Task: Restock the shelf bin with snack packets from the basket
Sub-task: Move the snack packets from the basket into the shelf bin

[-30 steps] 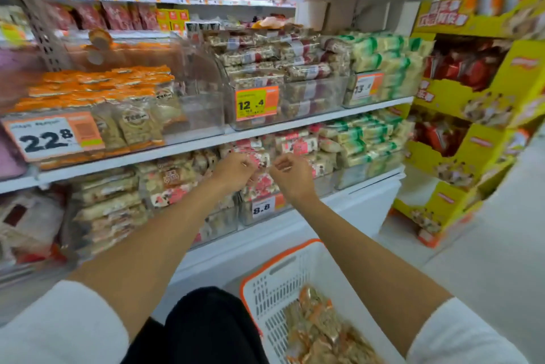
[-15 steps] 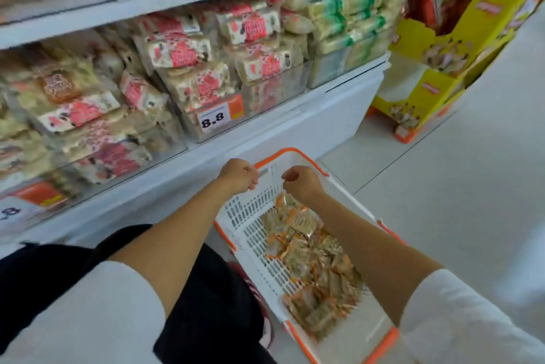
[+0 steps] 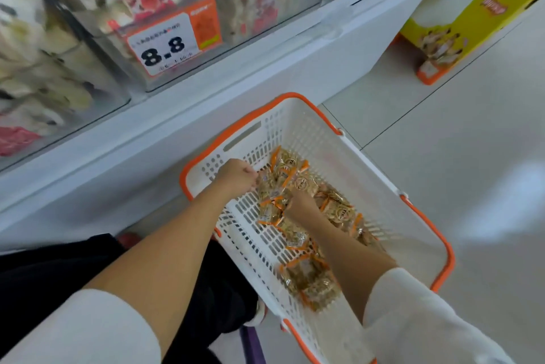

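A clear shelf bin (image 3: 118, 51) of red-printed packets sat on the white shelf at upper left, carrying an orange price tag (image 3: 165, 45) that read 8.8. Below it, the left hand (image 3: 236, 176) reached into the basket, its fingers curled tightly on the edge of the snack packets (image 3: 303, 183). The right hand (image 3: 299, 203) was pushed into the same orange-trimmed pile, fingers hidden, so their grip could not be told. All the packets lay inside the white basket (image 3: 298, 127) on the floor. A yellow display carton (image 3: 472, 18) stood at far right.
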### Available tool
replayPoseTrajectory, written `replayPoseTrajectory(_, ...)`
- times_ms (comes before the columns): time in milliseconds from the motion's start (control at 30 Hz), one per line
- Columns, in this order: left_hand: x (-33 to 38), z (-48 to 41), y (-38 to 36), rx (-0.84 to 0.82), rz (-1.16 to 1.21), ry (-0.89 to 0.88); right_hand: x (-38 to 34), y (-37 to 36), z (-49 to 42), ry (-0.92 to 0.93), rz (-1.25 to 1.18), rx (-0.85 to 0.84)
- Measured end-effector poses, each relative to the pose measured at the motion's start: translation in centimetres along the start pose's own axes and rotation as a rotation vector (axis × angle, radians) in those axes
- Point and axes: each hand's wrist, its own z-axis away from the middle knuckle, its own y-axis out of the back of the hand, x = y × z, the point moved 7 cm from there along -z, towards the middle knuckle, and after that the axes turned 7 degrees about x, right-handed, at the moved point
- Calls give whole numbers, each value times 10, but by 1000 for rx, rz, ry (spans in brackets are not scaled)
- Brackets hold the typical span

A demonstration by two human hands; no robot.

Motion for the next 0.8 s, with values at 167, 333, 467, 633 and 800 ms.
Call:
replayPoseTrajectory(167,-22,-16,-1,44,-38,51,-28,-38,-39,321,410,-21)
replayPoseTrajectory(333,-31,-18,-9,11,2,90,-14,-77,-45,392,762,7)
replayPoseTrajectory(467,-29,-19,-12,7,-4,94,-23,-86,-36,464,782,51)
replayPoseTrajectory(633,-27,-18,-8,49,12,86,-35,-63,-21,499,523,138)
replayPoseTrajectory(800,-12,-1,11,99,54,74,-47,19,-9,196,-94,245)
